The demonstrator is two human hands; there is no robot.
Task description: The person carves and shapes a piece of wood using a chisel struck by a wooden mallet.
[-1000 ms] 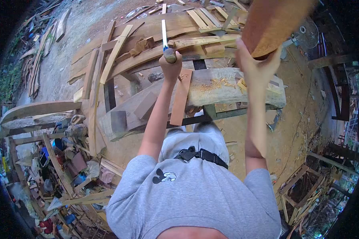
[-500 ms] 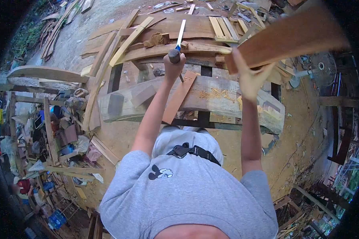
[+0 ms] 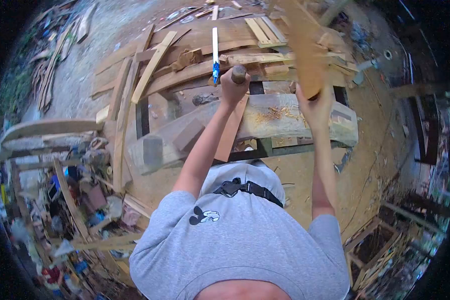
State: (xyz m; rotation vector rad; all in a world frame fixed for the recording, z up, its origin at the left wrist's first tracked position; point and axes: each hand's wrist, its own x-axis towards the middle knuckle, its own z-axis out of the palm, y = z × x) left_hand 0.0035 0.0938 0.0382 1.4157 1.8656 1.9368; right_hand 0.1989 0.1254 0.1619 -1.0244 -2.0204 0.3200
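My left hand (image 3: 233,90) is closed around the upright handle of a chisel (image 3: 238,74), with the rounded top of the handle showing; its blade is hidden. Below that hand a reddish-brown board (image 3: 229,135) lies across a thick pale beam (image 3: 185,127). On the right, my right hand (image 3: 314,107) grips one end of a wooden plank (image 3: 306,50), which is raised above the beam and smeared by motion. Wood shavings (image 3: 275,114) are scattered on the beam between my hands.
Beyond the beam lie several planks (image 3: 154,67) and a thin white strip with a blue end (image 3: 215,50). A slatted wooden piece (image 3: 266,32) is at the back. Bags and clutter (image 3: 97,197) fill the left side. A wooden frame (image 3: 372,245) stands at lower right.
The plank in my right hand has swung from lying out to the right to pointing away from me. My left hand has moved slightly right with the chisel. The whole view has shifted.
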